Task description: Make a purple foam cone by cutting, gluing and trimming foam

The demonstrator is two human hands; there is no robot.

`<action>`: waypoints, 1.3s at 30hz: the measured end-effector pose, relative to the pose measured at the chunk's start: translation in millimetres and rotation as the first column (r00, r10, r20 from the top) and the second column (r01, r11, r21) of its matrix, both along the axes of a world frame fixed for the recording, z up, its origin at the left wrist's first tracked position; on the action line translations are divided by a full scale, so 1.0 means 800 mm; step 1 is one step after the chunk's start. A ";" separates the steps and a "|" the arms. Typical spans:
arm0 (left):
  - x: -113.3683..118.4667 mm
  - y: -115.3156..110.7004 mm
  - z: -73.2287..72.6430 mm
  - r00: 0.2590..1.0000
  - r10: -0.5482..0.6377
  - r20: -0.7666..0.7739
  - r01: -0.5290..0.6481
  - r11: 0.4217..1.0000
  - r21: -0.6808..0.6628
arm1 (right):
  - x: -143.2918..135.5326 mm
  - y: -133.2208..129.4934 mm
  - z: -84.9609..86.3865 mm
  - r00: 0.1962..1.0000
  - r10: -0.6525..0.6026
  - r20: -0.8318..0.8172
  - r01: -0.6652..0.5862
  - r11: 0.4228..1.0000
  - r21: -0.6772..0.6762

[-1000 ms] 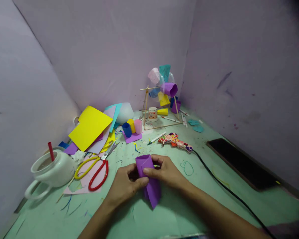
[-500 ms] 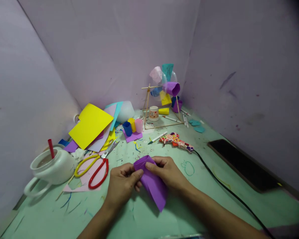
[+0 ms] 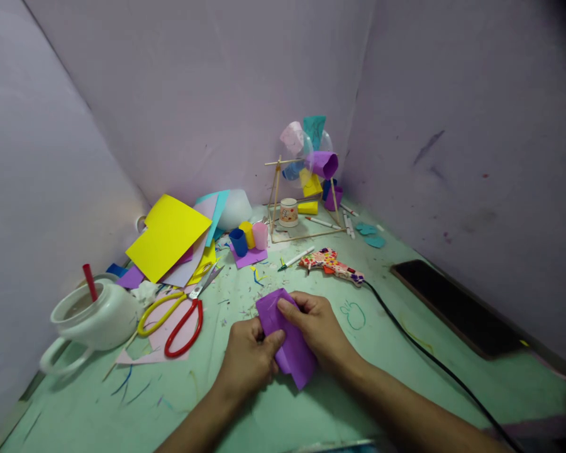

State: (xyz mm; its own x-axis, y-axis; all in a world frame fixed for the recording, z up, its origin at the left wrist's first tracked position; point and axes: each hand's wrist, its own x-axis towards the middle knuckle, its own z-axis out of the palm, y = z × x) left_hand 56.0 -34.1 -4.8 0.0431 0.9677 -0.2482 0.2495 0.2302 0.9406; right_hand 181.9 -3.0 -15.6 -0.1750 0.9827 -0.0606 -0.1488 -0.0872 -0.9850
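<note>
A folded piece of purple paper (image 3: 292,346) is held between both hands above the green table covering (image 3: 236,415). My left hand (image 3: 251,355) grips its left edge, thumb on the front face. On the upper right side, my right hand (image 3: 318,324) pinches it with the thumb in front and fingers behind. The paper looks flattened, its top edge nearly closed and its lower end overlapping unevenly. Scissors (image 3: 183,314) with one yellow and one red handle lie to the left of my left hand.
Left: white teapot (image 3: 106,321) and a yellow sheet (image 3: 170,236). Behind: small paper cups (image 3: 249,235) and a stick frame (image 3: 306,236) with a wheel of coloured cups. Right: patterned glue gun (image 3: 332,267), its black cord (image 3: 419,349) and a phone (image 3: 453,308).
The purple paper has gone from an open rolled tube to a flatter shape. My left hand has moved right and slightly down along its edge. The view has shifted slightly.
</note>
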 end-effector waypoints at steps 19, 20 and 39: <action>-0.008 0.003 -0.002 0.981 0.155 -0.120 -0.147 0.986 0.073 | 0.007 -0.001 -0.002 0.977 0.209 0.048 -0.205 0.975 -0.082; -0.009 0.004 -0.001 0.978 0.132 -0.161 -0.122 0.990 0.067 | 0.008 0.000 -0.004 0.977 0.207 0.045 -0.202 0.975 -0.097; -0.169 0.054 0.009 0.155 -0.036 -0.987 -0.017 0.999 -0.039 | 0.025 0.009 -0.020 0.988 0.150 -0.024 -0.149 0.920 -0.362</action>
State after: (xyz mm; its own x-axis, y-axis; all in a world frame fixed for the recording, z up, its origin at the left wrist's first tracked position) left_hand -79.2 9.1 2.2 -0.2545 0.9598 -0.1184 0.9640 0.2420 -0.1106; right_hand 201.5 4.4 -31.2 -0.3170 0.8562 -0.4079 -0.1025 -0.4585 -0.8828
